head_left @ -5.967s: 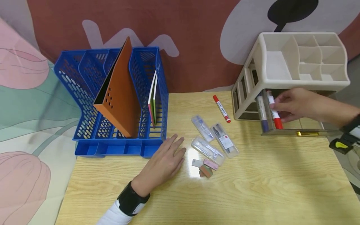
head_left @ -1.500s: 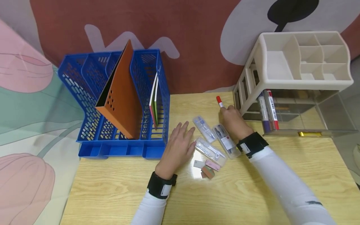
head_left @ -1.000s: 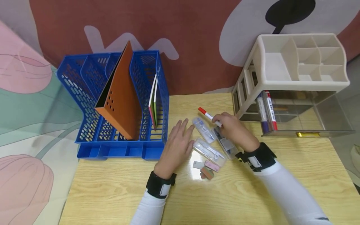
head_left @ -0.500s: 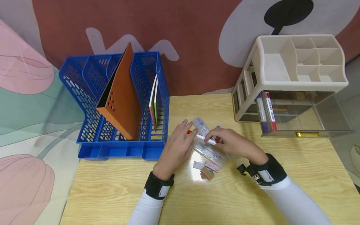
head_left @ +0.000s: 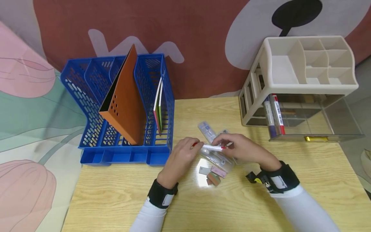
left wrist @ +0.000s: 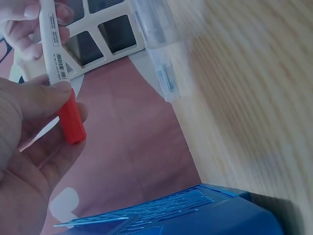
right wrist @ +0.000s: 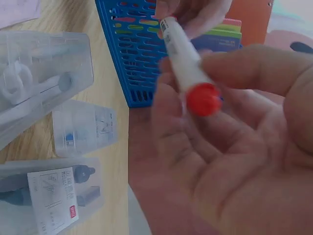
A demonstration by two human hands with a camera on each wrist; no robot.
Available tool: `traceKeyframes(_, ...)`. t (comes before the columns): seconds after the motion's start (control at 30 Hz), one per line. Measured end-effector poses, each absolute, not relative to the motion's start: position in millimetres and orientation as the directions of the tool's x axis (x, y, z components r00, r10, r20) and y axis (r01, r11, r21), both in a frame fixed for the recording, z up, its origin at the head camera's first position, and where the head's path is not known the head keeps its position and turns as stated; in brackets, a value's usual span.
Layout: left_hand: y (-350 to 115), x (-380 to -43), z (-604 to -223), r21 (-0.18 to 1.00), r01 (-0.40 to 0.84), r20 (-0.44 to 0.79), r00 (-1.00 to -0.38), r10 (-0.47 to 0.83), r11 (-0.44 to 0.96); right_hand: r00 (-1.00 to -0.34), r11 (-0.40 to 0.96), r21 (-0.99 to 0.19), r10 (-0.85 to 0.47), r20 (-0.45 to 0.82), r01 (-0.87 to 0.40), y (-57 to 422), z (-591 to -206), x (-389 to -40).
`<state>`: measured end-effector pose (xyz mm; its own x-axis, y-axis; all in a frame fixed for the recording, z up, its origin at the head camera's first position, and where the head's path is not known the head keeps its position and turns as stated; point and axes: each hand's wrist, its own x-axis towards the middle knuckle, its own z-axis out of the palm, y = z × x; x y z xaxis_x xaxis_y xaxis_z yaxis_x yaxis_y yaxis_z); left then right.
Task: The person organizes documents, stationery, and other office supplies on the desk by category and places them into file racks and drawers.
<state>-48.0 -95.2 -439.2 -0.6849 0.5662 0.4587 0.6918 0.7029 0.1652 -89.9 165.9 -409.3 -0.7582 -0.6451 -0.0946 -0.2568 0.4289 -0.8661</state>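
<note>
A white marker [head_left: 212, 147] with a red cap and red end spans the space between both hands, above the clear plastic cases. My left hand [head_left: 182, 157] pinches its red cap between thumb and fingers, plain in the left wrist view. At the other end, my right hand [head_left: 243, 149] holds the barrel with thumb and fingers; the red end faces the right wrist camera. Beneath lie a case with blue items [head_left: 206, 129], a case with a white label [right wrist: 53, 200] and a case with white tools [right wrist: 39, 85]. Several small eraser-like blocks [head_left: 214, 178] lie nearer the front.
On the left, a blue file rack [head_left: 124, 151] bears an orange folder [head_left: 124, 100] and thin booklets [head_left: 158, 106]. At right stands a cream desk organizer [head_left: 285, 88]; its clear drawer [head_left: 318, 129] is pulled out, holding a purple marker [head_left: 270, 117] and a red marker [head_left: 279, 114].
The right hand placed a red marker in the drawer, then picked up another from the table and brought it left over the cases. My left hand has taken its capped end.
</note>
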Motion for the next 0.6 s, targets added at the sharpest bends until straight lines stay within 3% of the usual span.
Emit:
traceKeyframes(0.23,-93,-46,-436,0.322,0.659,0.516,-0.724,0.458,0.680,-0.869,0.128,-0.991,-0.495,-0.020,-0.050,164,-421,-83)
traceKeyframes(0.6,-75,-40,-432,0.448,0.678,0.555,-0.722,0.413,0.583,-0.970,-0.228,-0.973,-0.244,0.014,0.043,136,-436,-58)
